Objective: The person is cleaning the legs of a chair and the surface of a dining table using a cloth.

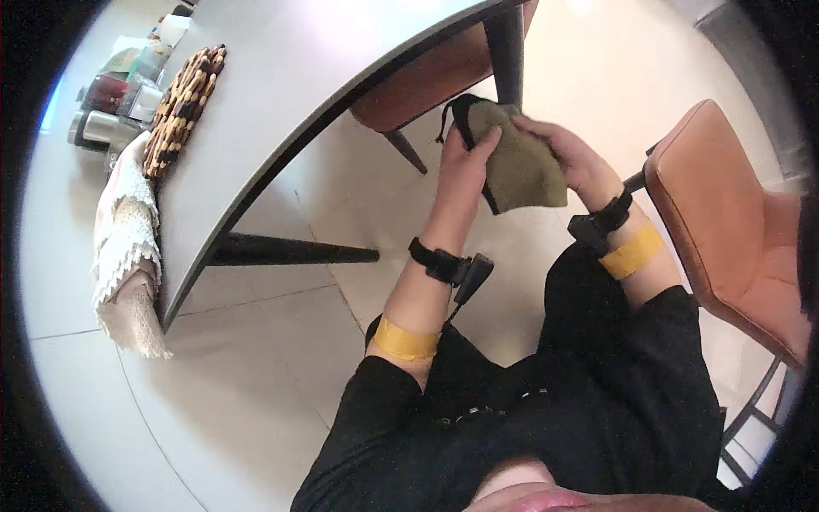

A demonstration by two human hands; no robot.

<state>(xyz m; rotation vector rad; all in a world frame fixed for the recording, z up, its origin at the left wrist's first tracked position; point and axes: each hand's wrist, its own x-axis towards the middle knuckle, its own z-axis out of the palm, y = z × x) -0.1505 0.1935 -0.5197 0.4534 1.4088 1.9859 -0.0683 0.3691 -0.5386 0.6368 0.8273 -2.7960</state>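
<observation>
Both of my hands hold an olive-green cloth item [526, 175] with black trim and a thin dark cord at its left end; it may be a pouch or a cap, but its kind is not clear. My left hand [466, 159] is closed on its left side, the thumb pressed on the front. On the upper right edge, my right hand [573, 155] grips it, with part of the fingers hidden behind the cloth. The item hangs in the air above my lap, beside the table.
A grey table [256, 81] curves along the left, bearing a brown beaded mat [183, 111], jars and a metal cup [111, 128]. A lacy cloth [128, 247] drapes over its edge. Brown chairs stand at right [712, 205] and beyond the table edge [418, 90].
</observation>
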